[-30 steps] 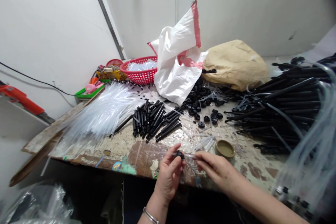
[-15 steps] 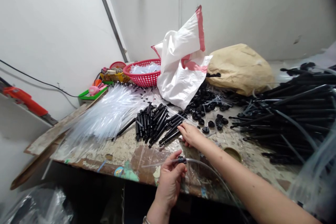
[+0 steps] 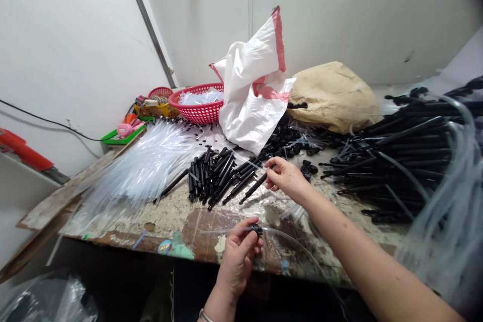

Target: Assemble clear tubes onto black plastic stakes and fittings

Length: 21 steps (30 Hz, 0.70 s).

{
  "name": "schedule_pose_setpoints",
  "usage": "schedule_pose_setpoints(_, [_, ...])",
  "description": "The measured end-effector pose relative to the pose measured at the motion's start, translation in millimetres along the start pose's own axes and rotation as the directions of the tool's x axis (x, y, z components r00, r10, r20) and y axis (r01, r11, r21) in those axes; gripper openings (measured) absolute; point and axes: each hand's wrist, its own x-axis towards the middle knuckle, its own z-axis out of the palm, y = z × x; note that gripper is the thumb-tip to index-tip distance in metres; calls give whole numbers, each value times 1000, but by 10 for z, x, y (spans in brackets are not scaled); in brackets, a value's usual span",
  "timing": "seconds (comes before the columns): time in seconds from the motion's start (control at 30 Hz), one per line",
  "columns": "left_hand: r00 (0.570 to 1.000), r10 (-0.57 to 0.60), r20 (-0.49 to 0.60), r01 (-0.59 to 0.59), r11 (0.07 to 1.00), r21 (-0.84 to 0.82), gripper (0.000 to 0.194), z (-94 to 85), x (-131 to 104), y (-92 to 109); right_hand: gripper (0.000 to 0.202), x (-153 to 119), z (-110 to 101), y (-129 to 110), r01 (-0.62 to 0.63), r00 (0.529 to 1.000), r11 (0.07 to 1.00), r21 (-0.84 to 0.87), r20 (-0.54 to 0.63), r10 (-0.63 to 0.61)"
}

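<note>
Near the table's front edge my left hand pinches a clear tube that has a small black fitting on it. The tube curves away to the lower right. My right hand is closed on the upper end of a black rod, whose lower end points down and left. Left of that hand lies a pile of black rods. Loose black caps are just beyond my right hand.
Clear tubes fan out on the left. A red basket, a white sack and a brown bag stand at the back. Long black rods are heaped at the right, beside a green tray far off left.
My right hand has lifted slightly and moved right, drawing a black rod away from the pile. The view has shifted a little. My left hand still pinches the tube.
</note>
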Motion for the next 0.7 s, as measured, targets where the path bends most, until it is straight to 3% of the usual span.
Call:
schedule_pose_setpoints(0.27, [999, 3, 40, -6, 997, 76, 34, -11, -4, -12, 22, -93, -64, 230, -51, 996, 988, -144, -85, 39])
schedule_pose_setpoints(0.5, [1000, -1, 22, 0, 998, 66, 36, -4, -22, -8, 25, 59, 114, 204, -90, 996, 935, -344, -13, 92])
schedule_pose_setpoints(0.7, [999, -16, 36, 14, 998, 60, 37, -51, -2, -38, 31, 140, 138, 170, -81, 996, 934, -349, -5, 85])
